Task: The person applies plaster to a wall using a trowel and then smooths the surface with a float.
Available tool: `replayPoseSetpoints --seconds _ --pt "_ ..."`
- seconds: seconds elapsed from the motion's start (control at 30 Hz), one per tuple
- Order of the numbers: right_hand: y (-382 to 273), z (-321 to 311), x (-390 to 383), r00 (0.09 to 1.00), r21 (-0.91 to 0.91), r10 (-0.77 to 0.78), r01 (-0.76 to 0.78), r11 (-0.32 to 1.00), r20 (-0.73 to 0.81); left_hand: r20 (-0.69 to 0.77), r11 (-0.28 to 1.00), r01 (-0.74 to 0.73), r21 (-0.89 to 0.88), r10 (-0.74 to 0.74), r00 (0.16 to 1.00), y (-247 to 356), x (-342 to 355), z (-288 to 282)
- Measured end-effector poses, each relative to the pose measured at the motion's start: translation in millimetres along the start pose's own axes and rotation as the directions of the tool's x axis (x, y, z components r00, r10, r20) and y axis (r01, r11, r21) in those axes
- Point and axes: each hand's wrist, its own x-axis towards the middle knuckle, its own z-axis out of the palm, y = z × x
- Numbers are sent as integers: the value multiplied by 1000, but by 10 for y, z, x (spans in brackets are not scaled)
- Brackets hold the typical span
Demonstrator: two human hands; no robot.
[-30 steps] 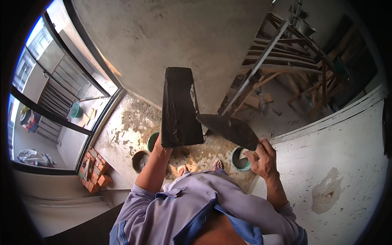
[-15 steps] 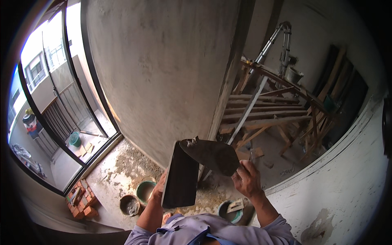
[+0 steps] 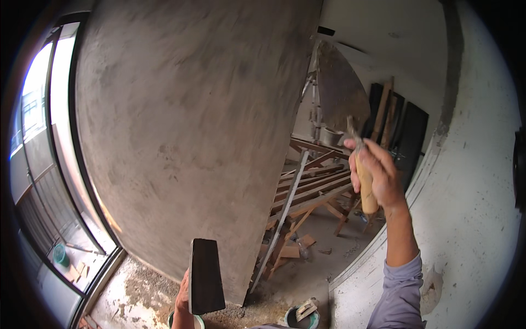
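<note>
My right hand (image 3: 378,170), raised at the right, grips the wooden handle (image 3: 366,198) of a trowel, whose metal blade (image 3: 341,88) points up beside the right edge of the grey plastered wall (image 3: 181,120). Whether the blade touches that edge I cannot tell. Low in the middle, my left hand (image 3: 183,293), partly hidden, holds a dark, flat rectangular tool (image 3: 205,277) in front of the wall's lower part.
Framed glass doors (image 3: 52,181) stand at the left. Beyond the wall's right edge are timber trestles and planks (image 3: 315,194) and a leaning metal bar (image 3: 287,208). A white wall (image 3: 460,230) lies at the right. Buckets (image 3: 301,318) sit on the stained floor (image 3: 126,290).
My right hand has lifted the trowel away from the dark tool, up and to the right. The dark tool sits lower and further left in view, and the view has tilted up toward the wall.
</note>
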Motion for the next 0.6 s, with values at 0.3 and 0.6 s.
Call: replayPoseSetpoints --seconds 0.3,0.6 --pt "-507 -35 475 995 -142 55 -66 988 -78 69 687 514 -514 -564 823 -229 -86 -278" --pt "-533 -96 803 980 -264 79 -127 956 -184 84 589 603 -538 -675 733 -360 -183 -416"
